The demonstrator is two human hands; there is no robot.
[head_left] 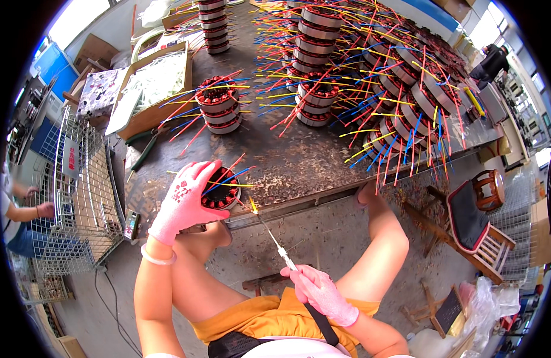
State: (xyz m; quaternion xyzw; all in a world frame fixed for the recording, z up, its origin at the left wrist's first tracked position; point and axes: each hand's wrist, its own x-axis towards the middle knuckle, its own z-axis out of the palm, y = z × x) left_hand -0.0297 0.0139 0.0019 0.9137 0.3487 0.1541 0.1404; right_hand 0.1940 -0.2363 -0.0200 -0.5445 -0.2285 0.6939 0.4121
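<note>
At the table's front edge stands a motor stator point(229, 200), its black core ringed by red windings with red, blue and yellow leads. My left hand point(187, 201), in a pink glove, curls round its left side with the thumb and fingers gripping the rim. My right hand point(322, 291), also gloved in pink, holds a slim rod-shaped tool point(280, 249) with a thin metal shaft and pale handle. A small yellow-orange flame-like tip point(254, 206) shows at the shaft's far end, close to the stator's right side. Whether it touches a lead I cannot tell.
Stacked stators point(218, 104) with splayed leads stand behind, and a large heap point(406, 89) fills the table's right. Pliers point(145, 149) lie beside a cardboard box point(150, 113) of white pieces. A wire cage point(78, 191) stands left, near another person. A chair point(475, 215) is at right.
</note>
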